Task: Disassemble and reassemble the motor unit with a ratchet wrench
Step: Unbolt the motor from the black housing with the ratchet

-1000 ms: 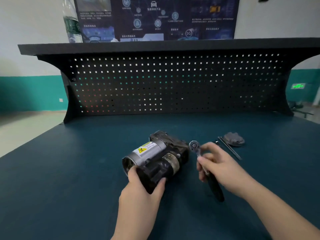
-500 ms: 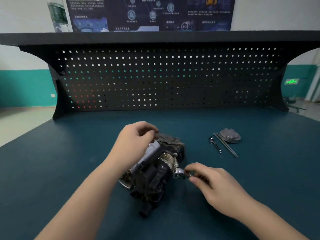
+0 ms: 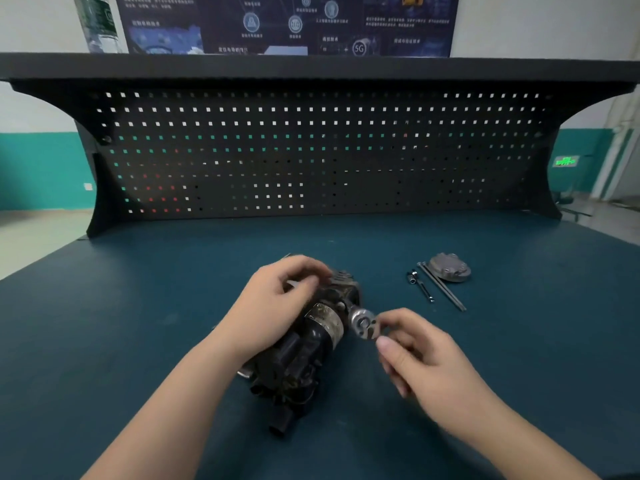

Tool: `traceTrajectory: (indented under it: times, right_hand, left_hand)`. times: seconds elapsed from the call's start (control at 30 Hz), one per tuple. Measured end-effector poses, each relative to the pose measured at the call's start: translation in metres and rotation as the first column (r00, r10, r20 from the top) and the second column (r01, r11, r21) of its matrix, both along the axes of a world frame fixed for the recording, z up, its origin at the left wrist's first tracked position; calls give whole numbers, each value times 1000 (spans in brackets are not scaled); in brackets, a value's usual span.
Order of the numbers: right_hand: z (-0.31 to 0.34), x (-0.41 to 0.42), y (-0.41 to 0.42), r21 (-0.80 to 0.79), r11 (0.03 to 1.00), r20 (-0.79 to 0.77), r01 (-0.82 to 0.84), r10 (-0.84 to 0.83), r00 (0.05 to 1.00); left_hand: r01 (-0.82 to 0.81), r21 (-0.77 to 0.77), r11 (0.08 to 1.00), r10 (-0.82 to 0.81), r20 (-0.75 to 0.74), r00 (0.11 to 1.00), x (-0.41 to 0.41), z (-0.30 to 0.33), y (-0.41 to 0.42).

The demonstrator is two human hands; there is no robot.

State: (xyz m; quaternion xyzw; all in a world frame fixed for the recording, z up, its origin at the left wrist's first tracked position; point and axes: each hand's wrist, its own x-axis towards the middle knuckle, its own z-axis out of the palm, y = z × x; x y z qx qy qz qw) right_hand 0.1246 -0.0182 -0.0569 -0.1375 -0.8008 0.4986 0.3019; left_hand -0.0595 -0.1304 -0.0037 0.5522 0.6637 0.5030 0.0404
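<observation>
The dark motor unit (image 3: 304,355) lies on the blue-green bench top (image 3: 138,341), its black end pointing toward me. My left hand (image 3: 273,306) grips the unit's upper body from above, fingers curled over it. My right hand (image 3: 412,355) pinches the ratchet wrench (image 3: 363,323) just behind its round silver head, which sits against the right side of the unit. The wrench handle is hidden under my hand.
To the right lie a grey metal end cover (image 3: 449,268), a long thin bolt (image 3: 441,287) and a short socket extension (image 3: 420,285). A black pegboard (image 3: 311,150) with a shelf closes the bench's back.
My left hand moved from the unit's near end to its top and turned it. My right hand brought the wrench head down against the unit's right side.
</observation>
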Motion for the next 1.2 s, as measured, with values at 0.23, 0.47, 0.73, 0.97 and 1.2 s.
traceTrajectory:
  times: [0.23, 0.47, 0.73, 0.97, 1.2]
  right_hand:
    - [33, -5, 17, -768, 500, -273, -399, 308, 911]
    - [42, -4, 71, -776, 356, -404, -521, 353, 844]
    - [31, 11, 149, -814, 445, -384, -374, 71, 921]
    - [22, 35, 195, -888, 383, -367, -254, -260, 893]
    - [12, 3, 185, -655, 705, 209, 272, -177, 962]
  left_hand:
    - [98, -237, 967, -177, -343, 922, 28, 38, 19]
    - [-22, -294, 956, -144, -531, 835, 46, 55, 80]
    - [-61, -295, 954, -88, -465, 881, 69, 39, 181]
    - [-295, -521, 801, 125, -337, 933, 40, -44, 212]
    - [-383, -415, 825, 337, -183, 923, 50, -86, 222]
